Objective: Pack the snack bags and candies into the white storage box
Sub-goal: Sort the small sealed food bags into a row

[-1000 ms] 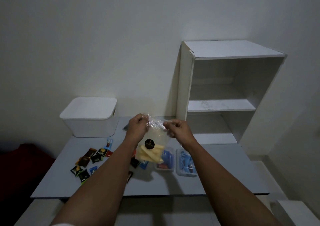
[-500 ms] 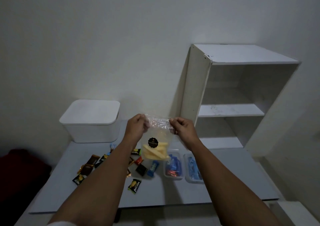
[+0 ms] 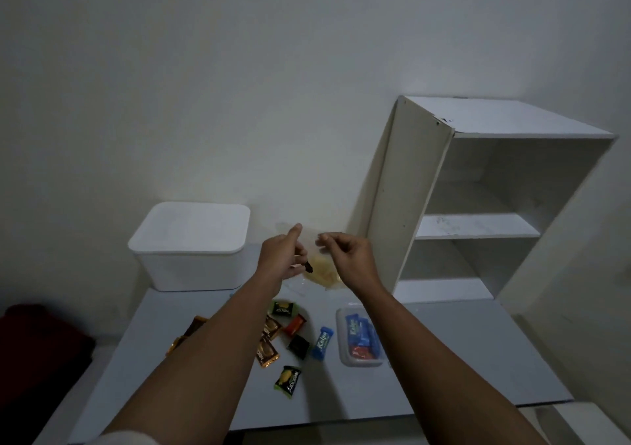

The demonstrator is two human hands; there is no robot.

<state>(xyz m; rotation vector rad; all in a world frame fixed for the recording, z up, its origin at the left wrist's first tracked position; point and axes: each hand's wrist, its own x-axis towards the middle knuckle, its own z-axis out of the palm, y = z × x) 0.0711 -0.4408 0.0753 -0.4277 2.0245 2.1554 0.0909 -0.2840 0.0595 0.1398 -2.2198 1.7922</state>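
Note:
I hold a clear snack bag [image 3: 322, 270] of pale yellow sticks in the air above the table, its top edge between both hands. My left hand [image 3: 281, 256] pinches the bag's left top corner and my right hand [image 3: 348, 256] pinches the right side. The white storage box [image 3: 193, 245] stands at the table's back left with its lid on. Several wrapped candies lie on the grey table [image 3: 461, 359]: a green one [image 3: 288, 379], a blue one [image 3: 322, 342], a black one [image 3: 298, 345]. A small clear tray [image 3: 360, 338] holds blue and red candies.
A white open shelf unit [image 3: 478, 205] stands on the table's right back part against the wall. A dark red cloth [image 3: 37, 352] lies left of the table. More brown candies [image 3: 196, 325] sit partly hidden under my left forearm.
The view has tilted and drawn closer. The bag now hangs nearer the box and shelf, and my hands have shifted their pinch along its top edge.

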